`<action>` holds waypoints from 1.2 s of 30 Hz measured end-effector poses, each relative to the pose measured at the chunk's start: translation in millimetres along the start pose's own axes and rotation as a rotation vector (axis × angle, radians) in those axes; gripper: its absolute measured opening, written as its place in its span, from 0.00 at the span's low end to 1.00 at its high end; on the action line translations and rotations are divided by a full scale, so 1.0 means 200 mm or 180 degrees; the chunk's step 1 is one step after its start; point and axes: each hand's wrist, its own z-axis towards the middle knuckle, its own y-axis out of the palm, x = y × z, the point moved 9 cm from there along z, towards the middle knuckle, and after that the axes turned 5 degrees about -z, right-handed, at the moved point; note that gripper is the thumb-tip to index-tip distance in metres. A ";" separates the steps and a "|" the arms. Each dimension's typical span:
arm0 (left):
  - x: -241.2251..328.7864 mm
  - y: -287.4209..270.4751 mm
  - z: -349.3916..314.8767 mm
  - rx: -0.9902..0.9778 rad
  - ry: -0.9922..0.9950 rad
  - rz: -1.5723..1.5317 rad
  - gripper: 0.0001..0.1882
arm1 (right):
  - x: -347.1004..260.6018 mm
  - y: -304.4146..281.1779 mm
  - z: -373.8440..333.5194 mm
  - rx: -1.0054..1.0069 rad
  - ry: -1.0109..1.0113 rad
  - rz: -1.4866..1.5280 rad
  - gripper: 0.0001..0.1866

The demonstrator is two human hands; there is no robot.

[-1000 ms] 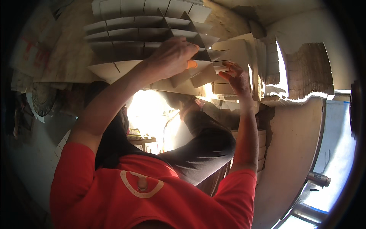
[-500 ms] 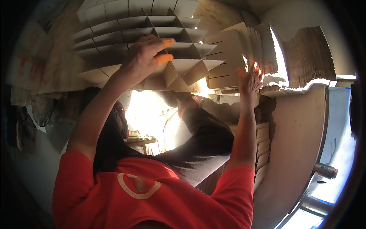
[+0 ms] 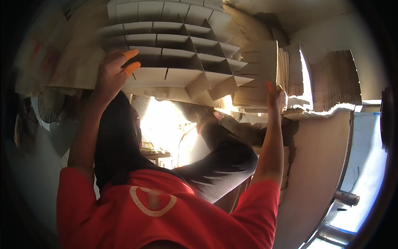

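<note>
A cardboard divider grid point(image 3: 178, 58) of interlocking grey strips lies ahead of me, some cross strips fitted on its right side. Beside the left end of its nearest strip is my left hand point(image 3: 111, 76). Its thumb and forefinger, in orange finger covers, are apart with nothing visible between them. To the right of the grid stand slotted cardboard strips point(image 3: 259, 68) in a stack. My right hand point(image 3: 277, 99) is closed at the right edge of the front strip, its orange-covered thumb on the near face. The other fingers are partly hidden.
More upright cardboard pieces point(image 3: 336, 79) stand farther right. The grid rests on a wooden work surface point(image 3: 74, 62). Below its edge are my bent legs point(image 3: 219, 153) and a brightly lit patch point(image 3: 163, 124). A round wire-grilled object point(image 3: 49, 106) is at the left.
My left hand has moved left from the grid's middle to its left end. My right hand's spread fingers have closed at the front strip's edge. The view has shifted slightly.
</note>
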 end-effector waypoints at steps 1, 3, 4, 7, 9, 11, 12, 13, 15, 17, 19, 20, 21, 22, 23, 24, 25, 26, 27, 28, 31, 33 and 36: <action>0.02 0.02 0.00 -0.0042 0.0063 0.0070 0.18 | 0.02 -0.01 -0.01 -0.0043 0.0147 0.0143 0.27; 0.05 0.06 0.02 -0.0129 0.0202 0.0199 0.19 | 0.08 -0.05 0.00 0.0160 0.0256 0.0521 0.26; 0.03 0.08 0.02 -0.0229 0.0159 0.0219 0.20 | 0.07 -0.11 -0.03 0.0211 0.0306 0.0811 0.25; 0.00 0.14 0.02 -0.0494 0.0101 0.0251 0.21 | 0.02 -0.31 -0.06 0.0741 0.0268 0.1131 0.21; -0.02 0.17 0.02 -0.0626 0.0118 0.0281 0.20 | -0.05 -0.52 -0.08 0.1110 0.0195 0.1183 0.20; -0.03 0.20 0.01 -0.0788 0.0123 0.0264 0.17 | -0.16 -0.71 -0.12 0.1444 -0.0233 0.1802 0.18; -0.04 0.22 0.00 -0.0873 0.0124 0.0255 0.16 | -0.25 -0.82 -0.15 0.1580 -0.0528 0.1582 0.16; -0.07 0.24 -0.01 -0.0932 0.0044 0.0351 0.14 | -0.38 -0.92 -0.19 0.1656 -0.0748 0.1636 0.13; -0.13 0.27 -0.03 -0.1066 -0.0098 0.0518 0.10 | -0.57 -0.95 -0.24 0.1207 -0.1067 0.2292 0.15; -0.12 0.26 -0.02 -0.0936 0.0017 0.0404 0.09 | -0.83 -1.02 -0.37 0.0477 -0.1318 0.2999 0.23; -0.12 0.26 -0.02 -0.0894 0.0081 0.0344 0.08 | -0.99 -1.02 -0.46 0.0153 -0.1658 0.3120 0.26; -0.12 0.26 -0.02 -0.0921 0.0091 0.0327 0.08 | -1.05 -1.01 -0.49 -0.0005 -0.1824 0.3175 0.27; -0.12 0.26 -0.01 -0.0947 0.0097 0.0312 0.08 | -1.11 -0.99 -0.51 -0.0061 -0.1932 0.3149 0.28; -0.11 0.27 -0.01 -0.0948 0.0114 0.0293 0.08 | -1.15 -0.97 -0.53 -0.0120 -0.2032 0.3113 0.29; -0.10 0.27 0.00 -0.0950 0.0130 0.0275 0.08 | -1.19 -0.94 -0.55 -0.0180 -0.2133 0.3077 0.30; -0.10 0.27 0.01 -0.0952 0.0146 0.0255 0.08 | -1.21 -0.90 -0.55 -0.0348 -0.2042 0.3239 0.30; -0.09 0.26 0.01 -0.0916 0.0140 0.0195 0.07 | -1.24 -0.88 -0.56 -0.0390 -0.1975 0.3263 0.30; -0.09 0.25 0.01 -0.0881 0.0137 0.0133 0.07 | -1.27 -0.86 -0.57 -0.0431 -0.1905 0.3285 0.30; -0.08 0.24 0.01 -0.0847 0.0135 0.0068 0.07 | -1.28 -0.84 -0.57 -0.0470 -0.1833 0.3304 0.30; -0.09 0.24 0.01 -0.0843 0.0139 0.0094 0.07 | -1.29 -0.84 -0.57 -0.0418 -0.1894 0.3212 0.31; -0.10 0.25 0.01 -0.0853 0.0140 0.0165 0.07 | -1.33 -0.84 -0.58 -0.0347 -0.2005 0.2974 0.31; -0.12 0.26 0.01 -0.0887 0.0116 0.0213 0.07 | -1.35 -0.86 -0.58 -0.0418 -0.1997 0.2876 0.31; -0.14 0.28 0.02 -0.1033 -0.0004 0.0228 0.08 | -1.35 -0.85 -0.57 -0.0487 -0.1896 0.3031 0.30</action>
